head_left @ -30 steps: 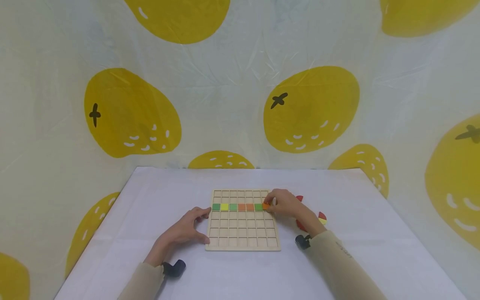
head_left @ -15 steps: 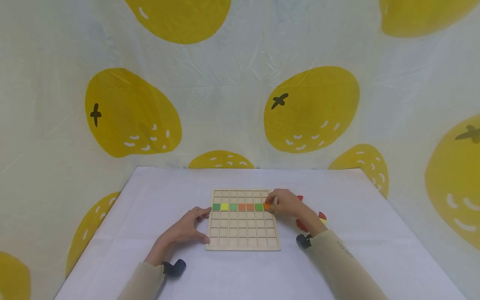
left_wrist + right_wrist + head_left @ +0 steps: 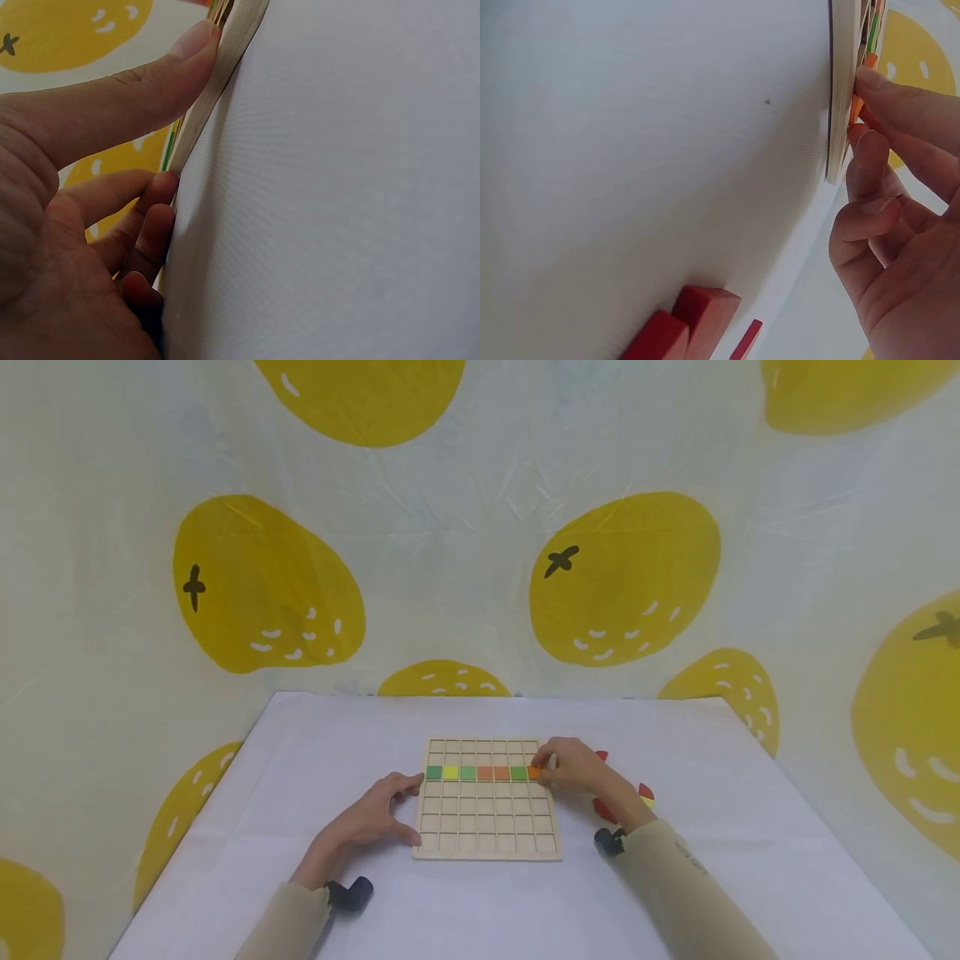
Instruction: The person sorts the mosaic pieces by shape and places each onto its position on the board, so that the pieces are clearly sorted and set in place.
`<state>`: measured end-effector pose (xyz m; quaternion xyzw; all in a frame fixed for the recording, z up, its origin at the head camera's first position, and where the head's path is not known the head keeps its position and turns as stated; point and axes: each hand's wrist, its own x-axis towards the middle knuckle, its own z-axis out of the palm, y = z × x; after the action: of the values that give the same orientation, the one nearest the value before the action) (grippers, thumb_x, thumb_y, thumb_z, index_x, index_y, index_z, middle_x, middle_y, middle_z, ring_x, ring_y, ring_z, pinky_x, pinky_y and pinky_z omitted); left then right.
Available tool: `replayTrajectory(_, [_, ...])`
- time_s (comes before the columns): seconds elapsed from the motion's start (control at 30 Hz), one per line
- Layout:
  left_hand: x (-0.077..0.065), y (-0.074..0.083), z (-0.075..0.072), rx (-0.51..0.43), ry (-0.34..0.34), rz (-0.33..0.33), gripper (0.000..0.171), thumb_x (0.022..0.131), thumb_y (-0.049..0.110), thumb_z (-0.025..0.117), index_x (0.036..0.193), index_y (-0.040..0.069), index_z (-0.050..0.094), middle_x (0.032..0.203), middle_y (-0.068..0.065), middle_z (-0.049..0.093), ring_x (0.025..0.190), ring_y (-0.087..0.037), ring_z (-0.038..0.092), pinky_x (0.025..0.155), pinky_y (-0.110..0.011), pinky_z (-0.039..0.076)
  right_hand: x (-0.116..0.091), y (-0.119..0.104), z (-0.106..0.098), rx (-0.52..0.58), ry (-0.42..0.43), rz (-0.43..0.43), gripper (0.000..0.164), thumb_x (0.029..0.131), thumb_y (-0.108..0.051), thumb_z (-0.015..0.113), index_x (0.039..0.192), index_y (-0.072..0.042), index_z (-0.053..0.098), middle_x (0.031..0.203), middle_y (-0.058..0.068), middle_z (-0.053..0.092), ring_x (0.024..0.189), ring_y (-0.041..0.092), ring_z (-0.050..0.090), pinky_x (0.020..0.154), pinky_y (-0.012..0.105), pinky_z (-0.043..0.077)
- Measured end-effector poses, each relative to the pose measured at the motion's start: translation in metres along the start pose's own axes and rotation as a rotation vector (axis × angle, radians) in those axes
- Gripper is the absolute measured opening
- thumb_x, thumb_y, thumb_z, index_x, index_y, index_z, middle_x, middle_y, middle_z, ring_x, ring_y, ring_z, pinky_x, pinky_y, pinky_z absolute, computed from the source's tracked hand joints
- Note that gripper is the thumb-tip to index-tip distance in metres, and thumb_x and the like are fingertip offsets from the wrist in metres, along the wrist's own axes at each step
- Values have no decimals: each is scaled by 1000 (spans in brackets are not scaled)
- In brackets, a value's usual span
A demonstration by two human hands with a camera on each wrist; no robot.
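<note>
A square wooden grid board lies on the white table. One row holds green, yellow and orange square tiles side by side. At that row's right end my right hand pinches an orange tile between thumb and fingers, over the end cell. The right wrist view shows this orange tile at the board's edge, partly covered by the fingertips. My left hand touches the board's left edge, thumb and fingers spread apart. In the left wrist view its thumb and fingertips rest along the wooden edge.
Red pieces lie on the table right of the board, partly hidden by my right forearm. Beside them is a red and yellow piece. Red blocks also show in the right wrist view. A fruit-patterned curtain hangs behind the table.
The orange tile has shifted slightly to the right and lies straighter in line with its row. My right hand has moved very little with it. The left hand stays at the board's edge.
</note>
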<state>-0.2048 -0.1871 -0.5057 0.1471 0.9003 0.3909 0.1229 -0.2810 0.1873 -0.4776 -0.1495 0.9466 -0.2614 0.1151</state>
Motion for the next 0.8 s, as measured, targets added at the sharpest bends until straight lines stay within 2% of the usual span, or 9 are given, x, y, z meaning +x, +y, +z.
replayTrajectory(0.8, [0,1,0,28,-1,23,106,66,29,97,155,5,44,127,-2,59,119,-23,50,108,-49,43,-1,1,1,-2,15,-40,17,87,-17,81,103,-19,77,114,0,72,108,22,58,102,47,51])
